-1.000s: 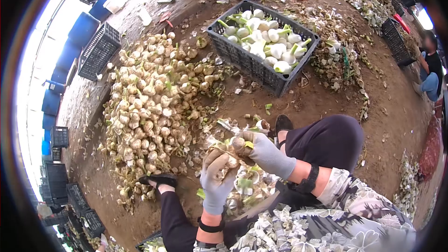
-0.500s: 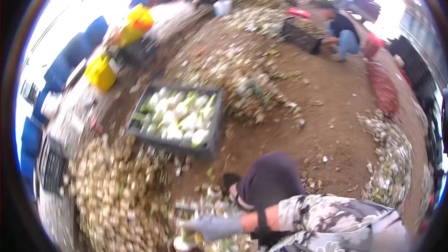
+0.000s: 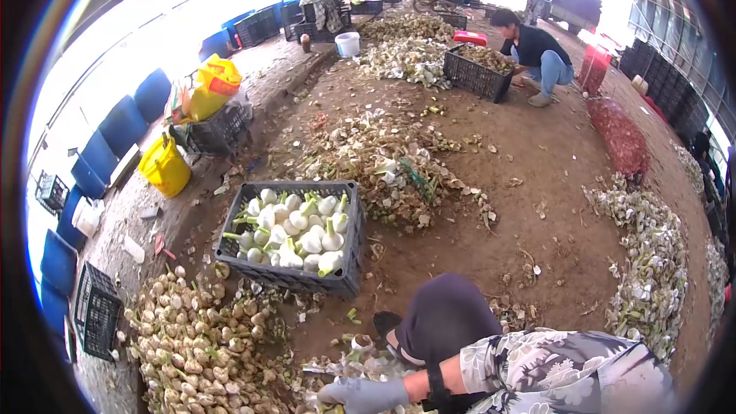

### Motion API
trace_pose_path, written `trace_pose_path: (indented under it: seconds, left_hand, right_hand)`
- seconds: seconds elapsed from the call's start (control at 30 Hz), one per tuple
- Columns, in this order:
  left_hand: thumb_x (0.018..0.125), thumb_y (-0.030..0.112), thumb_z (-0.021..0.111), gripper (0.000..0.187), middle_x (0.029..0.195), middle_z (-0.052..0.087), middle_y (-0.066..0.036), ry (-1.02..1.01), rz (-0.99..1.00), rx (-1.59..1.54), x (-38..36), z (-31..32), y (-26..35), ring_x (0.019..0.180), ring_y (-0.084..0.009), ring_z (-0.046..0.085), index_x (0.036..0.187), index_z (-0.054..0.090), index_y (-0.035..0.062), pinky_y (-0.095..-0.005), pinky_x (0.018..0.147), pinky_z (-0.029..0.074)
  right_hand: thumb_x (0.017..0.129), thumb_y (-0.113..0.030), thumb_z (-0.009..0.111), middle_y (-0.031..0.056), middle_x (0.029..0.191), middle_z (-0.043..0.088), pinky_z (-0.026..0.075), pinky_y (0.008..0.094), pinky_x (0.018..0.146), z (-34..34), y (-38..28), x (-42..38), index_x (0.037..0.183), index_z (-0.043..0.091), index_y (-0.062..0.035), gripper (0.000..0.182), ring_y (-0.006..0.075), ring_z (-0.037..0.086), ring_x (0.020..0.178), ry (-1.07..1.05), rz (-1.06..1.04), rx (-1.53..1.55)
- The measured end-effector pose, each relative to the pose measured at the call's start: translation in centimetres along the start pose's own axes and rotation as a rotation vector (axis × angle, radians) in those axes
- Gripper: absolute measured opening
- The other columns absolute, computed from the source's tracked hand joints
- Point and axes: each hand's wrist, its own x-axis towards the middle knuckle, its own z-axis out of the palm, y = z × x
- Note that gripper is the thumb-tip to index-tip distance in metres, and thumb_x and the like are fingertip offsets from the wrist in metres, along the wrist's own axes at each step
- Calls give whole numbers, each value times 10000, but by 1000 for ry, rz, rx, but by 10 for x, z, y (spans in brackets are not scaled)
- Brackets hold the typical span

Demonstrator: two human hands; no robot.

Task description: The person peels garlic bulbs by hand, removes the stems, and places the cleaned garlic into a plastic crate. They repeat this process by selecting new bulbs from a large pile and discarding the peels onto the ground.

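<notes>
My right hand (image 3: pixel 364 394), in a grey glove, reaches in from the lower right. Its fingers are bent and closed near the bottom edge, around something mostly out of sight; a pale bit shows beneath them. Loose peelings and pale scraps (image 3: pixel 368 363) lie beside the hand. To its left spreads a big heap of untrimmed garlic bulbs (image 3: pixel 195 353). Beyond stands a dark plastic crate (image 3: pixel 349 261) filled with clean white garlic bulbs (image 3: pixel 295 230) with green stem stubs. My left hand is outside the view.
My bent knee (image 3: pixel 448 310) is just ahead. Husk piles lie mid-floor (image 3: pixel 368 153) and along the right (image 3: pixel 648 268). A person (image 3: pixel 540 54) squats by another crate (image 3: pixel 475 77); someone else stands farther back. A yellow bucket (image 3: pixel 165 167) and red net sack (image 3: pixel 619 136) flank the floor.
The view has steadied from blur and shifted, so the garlic crate appears lower. My gloved right hand appears slightly lower and farther right; the pale bulb by its fingers is now mostly hidden.
</notes>
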Motion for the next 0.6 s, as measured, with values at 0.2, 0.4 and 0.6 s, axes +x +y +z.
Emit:
trace_pose_path:
  seconds: [0.2,0.4,0.6]
  left_hand:
    - [979,260,462,416,1178,593,-115,-121,-88,-52,31,-30,-20,957,-210,640,1269,519,-33,-323,836,537]
    - [894,66,622,325,1119,625,-122,-190,411,543,17,-17,6,990,-165,603,1194,564,-46,-322,909,475]
    - [1001,268,477,332,1055,631,-168,-295,-51,-303,18,-31,1,953,-214,611,1096,574,-35,-349,860,495]
  right_hand:
    - [813,-390,726,215,941,641,482,396,746,9,22,5,1036,630,-5,456,326,629,865,115,111,-32]
    - [823,-201,727,61,631,471,373,307,548,9,12,9,766,524,20,306,104,396,629,-12,256,218]
    - [812,-94,729,-32,686,545,401,250,578,6,17,13,794,601,-9,155,49,468,654,-111,281,436]
